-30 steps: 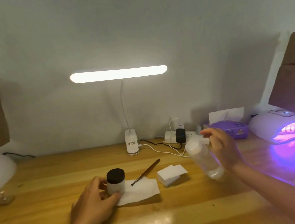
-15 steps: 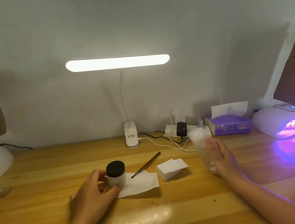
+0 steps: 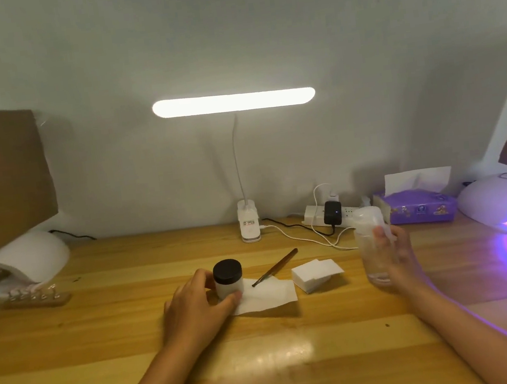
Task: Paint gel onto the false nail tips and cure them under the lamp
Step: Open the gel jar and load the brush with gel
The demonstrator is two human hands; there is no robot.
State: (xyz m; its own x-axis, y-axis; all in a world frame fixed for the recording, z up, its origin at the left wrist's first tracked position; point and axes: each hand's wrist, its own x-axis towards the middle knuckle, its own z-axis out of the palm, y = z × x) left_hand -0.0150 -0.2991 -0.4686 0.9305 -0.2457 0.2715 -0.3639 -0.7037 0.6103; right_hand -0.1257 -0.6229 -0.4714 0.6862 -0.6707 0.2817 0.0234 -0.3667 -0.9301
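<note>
Wooden table fills the foreground, where the left hand curls thumb and fingers round a small frosted jar with a black lid, standing on the edge of a white paper sheet. To the right, the right hand wraps around a clear bottle, and between the hands a brush rests its tip on the sheet beside stacked white pads. Farther back, false nail tips stand in a row on a holder at the far left, and a curing lamp glows purple at the far right.
</note>
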